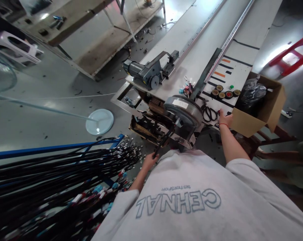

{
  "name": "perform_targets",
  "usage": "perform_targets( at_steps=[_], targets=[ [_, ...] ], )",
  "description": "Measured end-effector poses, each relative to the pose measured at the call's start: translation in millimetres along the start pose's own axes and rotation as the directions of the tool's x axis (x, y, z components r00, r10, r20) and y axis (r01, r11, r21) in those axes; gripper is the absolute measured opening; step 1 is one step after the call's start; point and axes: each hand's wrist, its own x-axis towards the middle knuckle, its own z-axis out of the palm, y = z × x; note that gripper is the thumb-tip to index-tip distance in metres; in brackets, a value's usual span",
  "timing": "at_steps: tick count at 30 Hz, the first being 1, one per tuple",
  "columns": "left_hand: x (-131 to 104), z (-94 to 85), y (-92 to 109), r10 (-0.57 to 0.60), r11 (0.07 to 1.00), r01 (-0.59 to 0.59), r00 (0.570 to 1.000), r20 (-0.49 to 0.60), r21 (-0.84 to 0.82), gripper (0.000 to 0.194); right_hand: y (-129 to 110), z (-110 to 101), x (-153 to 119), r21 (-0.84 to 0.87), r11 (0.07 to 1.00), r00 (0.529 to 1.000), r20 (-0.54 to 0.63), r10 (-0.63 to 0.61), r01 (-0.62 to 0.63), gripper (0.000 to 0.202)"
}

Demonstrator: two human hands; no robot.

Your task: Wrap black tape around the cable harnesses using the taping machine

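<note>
My left hand (148, 162) is low beside my shirt, its fingers wrapped round a black wrapped cable (166, 136). The cable slants up toward a round grey drum (183, 108) with a white label, at the end of the bench. My right hand (225, 119) is at the bench's near edge, close to the cardboard box. Its fingers are closed, and a small dark thing shows at their tips, too small to name. Black-handled scissors (209, 113) lie just left of that hand. Wire connectors (187, 87) in several colours lie behind the drum.
Several tape rolls (222, 95) and tape strips (220, 74) are on the white bench (242, 50). A motor unit (143, 72) is mounted at its left. An open cardboard box (274, 100) stands right. Cable bundles (91, 160) hang on a blue rack (53, 149). Another person's arm (279, 155) shows right.
</note>
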Motion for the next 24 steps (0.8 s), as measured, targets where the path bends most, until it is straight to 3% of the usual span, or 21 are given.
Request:
perform_targets(
  at_steps=[5, 9, 16, 24],
  targets=[
    [-38.9, -12.9, 21.7, 0.073, 0.99, -0.081, 0.994, -0.076, -0.111, 0.04, 2.4, 3.0, 3.1, 0.051, 0.999, 1.0, -0.017, 0.0, 0.001, 0.067],
    [-52.8, -24.9, 47.3, 0.103, 0.976, -0.121, 0.989, -0.108, -0.183, 0.039, 3.5, 4.4, 4.3, 0.073, 0.997, 1.0, -0.027, -0.001, 0.003, 0.067],
    [-39.6, -30.6, 81.2, 0.139, 0.971, -0.17, 0.974, -0.178, -0.168, 0.037, 2.2, 3.8, 3.1, 0.089, 0.996, 0.999, -0.037, 0.009, -0.006, 0.068],
    [-9.6, -25.0, 101.2, 0.224, 0.961, -0.245, 0.96, -0.167, -0.124, 0.032, 1.9, 5.5, 5.2, 0.077, 0.997, 0.999, -0.032, 0.016, -0.013, 0.069]
  ],
)
